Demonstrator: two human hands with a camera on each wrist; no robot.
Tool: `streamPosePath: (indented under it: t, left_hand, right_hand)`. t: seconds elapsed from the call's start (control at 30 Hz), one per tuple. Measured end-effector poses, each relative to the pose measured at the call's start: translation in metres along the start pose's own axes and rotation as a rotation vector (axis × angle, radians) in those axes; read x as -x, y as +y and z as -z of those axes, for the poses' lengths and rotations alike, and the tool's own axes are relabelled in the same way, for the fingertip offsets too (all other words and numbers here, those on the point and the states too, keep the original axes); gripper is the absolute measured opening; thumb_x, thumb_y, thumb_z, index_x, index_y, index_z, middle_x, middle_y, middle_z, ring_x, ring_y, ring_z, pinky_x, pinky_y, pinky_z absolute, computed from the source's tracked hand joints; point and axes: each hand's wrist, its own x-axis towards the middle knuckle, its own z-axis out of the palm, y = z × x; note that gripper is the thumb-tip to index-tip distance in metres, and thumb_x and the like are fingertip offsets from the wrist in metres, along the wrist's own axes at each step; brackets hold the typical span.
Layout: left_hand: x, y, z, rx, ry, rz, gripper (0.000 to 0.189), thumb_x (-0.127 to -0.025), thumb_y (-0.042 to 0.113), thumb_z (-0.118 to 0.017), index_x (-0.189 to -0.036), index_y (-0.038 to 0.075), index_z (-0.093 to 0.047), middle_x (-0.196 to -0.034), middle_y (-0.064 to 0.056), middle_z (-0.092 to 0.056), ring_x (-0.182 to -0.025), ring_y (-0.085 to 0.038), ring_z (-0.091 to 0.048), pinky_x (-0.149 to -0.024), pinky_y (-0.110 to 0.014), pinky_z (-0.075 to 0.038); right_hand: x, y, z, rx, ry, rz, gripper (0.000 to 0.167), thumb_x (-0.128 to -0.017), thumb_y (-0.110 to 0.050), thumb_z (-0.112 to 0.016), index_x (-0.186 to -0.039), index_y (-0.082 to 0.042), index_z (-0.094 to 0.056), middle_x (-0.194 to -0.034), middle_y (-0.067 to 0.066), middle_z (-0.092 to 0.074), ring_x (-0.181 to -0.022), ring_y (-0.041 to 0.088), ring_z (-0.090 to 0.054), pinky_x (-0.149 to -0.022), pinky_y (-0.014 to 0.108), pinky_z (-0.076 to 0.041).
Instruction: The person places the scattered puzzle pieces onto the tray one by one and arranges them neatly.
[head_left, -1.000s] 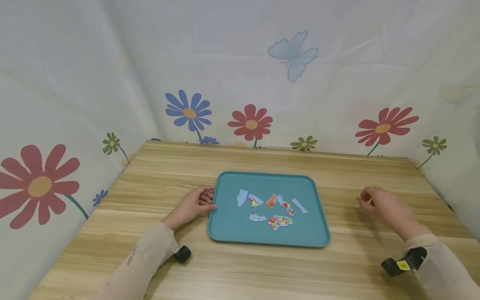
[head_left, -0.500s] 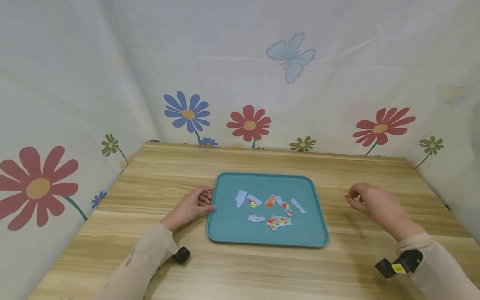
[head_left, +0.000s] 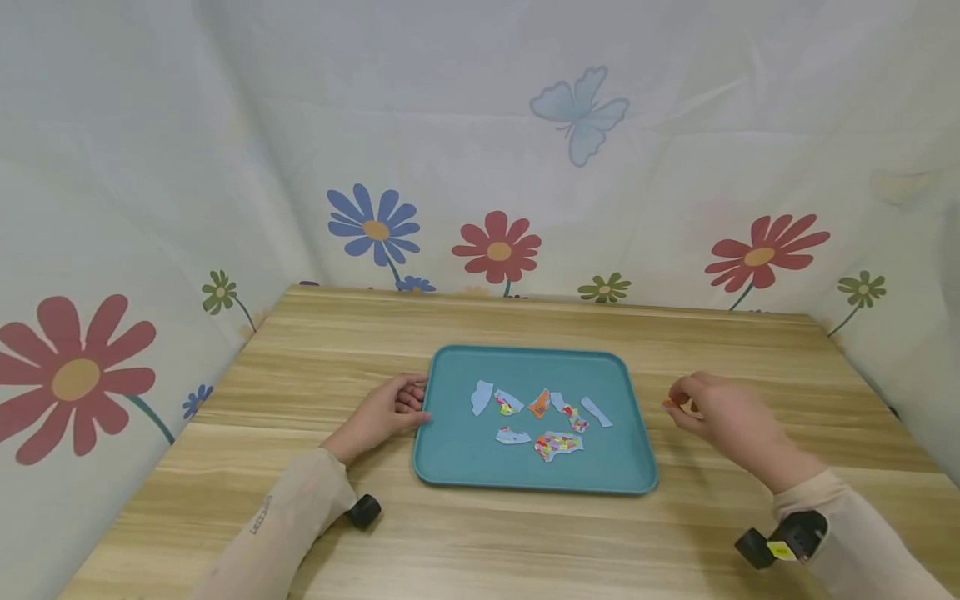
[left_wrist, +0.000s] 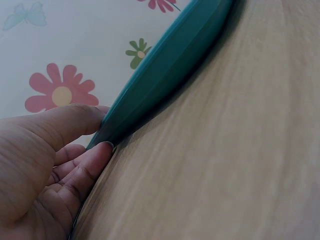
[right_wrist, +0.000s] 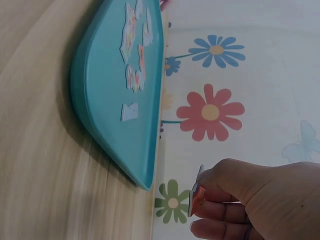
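Observation:
A teal tray (head_left: 465, 462) lies on the wooden table with several torn paper pieces in it. Some pieces are pale blue, one is orange (head_left: 540, 403), and the largest patterned piece (head_left: 558, 444) has many colours. My left hand (head_left: 388, 410) holds the tray's left edge; in the left wrist view the thumb is on the rim (left_wrist: 150, 75) and a fingertip touches its side near the table. To the right of the tray, my right hand (head_left: 723, 421) pinches a small orange scrap of paper (right_wrist: 196, 196) between thumb and fingers, held above the table.
The wooden table (head_left: 525, 542) reaches back to a white curtain (head_left: 450, 108) printed with flowers and a butterfly. Each wrist wears a black camera (head_left: 365, 511) on a strap.
My right hand has moved left toward the tray with the orange scrap of paper. The left hand and the pieces in the tray have stayed in place.

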Motion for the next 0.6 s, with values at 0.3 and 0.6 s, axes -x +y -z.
streamPosePath:
  t: [0.3,0.6]
  left_hand:
    - [0.001,0.004,-0.001,-0.019,0.006,0.017,0.060,-0.085,0.008,-0.072,-0.137,-0.006,-0.045,-0.112,-0.020,-0.058,-0.095,-0.023,-0.058,-0.077,-0.017,-0.049]
    - [0.013,0.036,0.003,-0.012,-0.015,0.023,0.057,-0.086,0.003,-0.069,-0.135,-0.011,-0.044,-0.111,-0.025,-0.057,-0.096,-0.028,-0.058,-0.078,-0.019,-0.050]
  right_hand:
    - [-0.002,-0.016,-0.008,-0.029,-0.019,0.025,0.015,-0.079,-0.016,-0.077,-0.085,-0.008,-0.067,-0.078,0.000,-0.064,-0.067,0.011,-0.058,-0.057,0.027,-0.050]
    - [-0.003,-0.028,-0.017,-0.070,-0.030,0.033,0.013,-0.080,-0.018,-0.077,-0.083,-0.012,-0.065,-0.079,-0.002,-0.063,-0.066,0.007,-0.055,-0.055,0.023,-0.046]
